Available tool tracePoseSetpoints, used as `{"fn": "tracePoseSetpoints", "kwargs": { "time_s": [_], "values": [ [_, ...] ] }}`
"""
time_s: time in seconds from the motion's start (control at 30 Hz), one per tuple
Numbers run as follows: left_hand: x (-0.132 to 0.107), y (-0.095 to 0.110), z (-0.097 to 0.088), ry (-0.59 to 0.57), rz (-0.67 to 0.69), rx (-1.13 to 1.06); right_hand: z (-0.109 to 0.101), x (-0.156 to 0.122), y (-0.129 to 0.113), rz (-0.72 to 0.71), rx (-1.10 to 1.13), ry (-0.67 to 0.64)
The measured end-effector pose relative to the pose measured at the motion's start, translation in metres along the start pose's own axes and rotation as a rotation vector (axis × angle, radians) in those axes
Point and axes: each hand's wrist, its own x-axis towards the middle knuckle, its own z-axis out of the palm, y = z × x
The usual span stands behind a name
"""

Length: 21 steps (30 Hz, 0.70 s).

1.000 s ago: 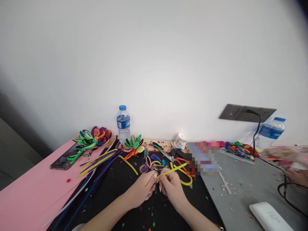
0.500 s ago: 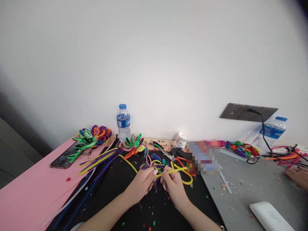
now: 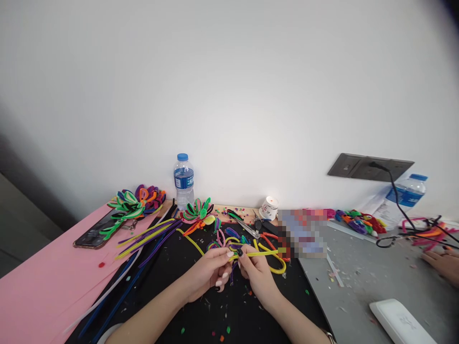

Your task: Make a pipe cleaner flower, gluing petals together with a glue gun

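**Both hands pinched on one yellow stem**

From my remote station I saw the left hand and the right hand meet above the black mat, their fingertips almost touching. Both sets of fingers were closed tight on the yellow pipe cleaner. The left thumb and forefinger pinched it near one end, and the right thumb, with its dark nail, pressed it just beside them. From the right fingers the yellow stem ran outward and curled into a loop on the mat.

A purple strand hung between the two hands; I could not tell which fingers held it. Just beyond the fingertips lay small coloured loops, and a little farther the scissors. A bundle of long stems lay well out from the left fingers, with a water bottle behind it at the wall. Far past the right fingers, another person's hand rested on the grey table.
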Motion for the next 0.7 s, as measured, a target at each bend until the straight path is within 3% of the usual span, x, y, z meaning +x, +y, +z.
{"fn": "tracePoseSetpoints", "kwargs": {
  "time_s": [0.23, 0.37, 0.53, 0.7],
  "values": [
    [-0.002, 0.003, 0.0, -0.023, -0.023, 0.08, 0.0, 0.0, 0.001, -0.018, -0.033, -0.003],
    [-0.001, 0.0, -0.001, 0.002, -0.006, 0.115, -0.001, 0.001, 0.002, -0.044, -0.092, 0.082],
    [0.003, -0.004, -0.001, 0.113, 0.067, 0.097, 0.0, 0.001, -0.005, -0.142, -0.139, 0.211],
    [0.005, -0.004, 0.001, 0.256, 0.214, 0.058, 0.006, -0.005, -0.013, -0.322, -0.31, 0.148]
  ]
}}
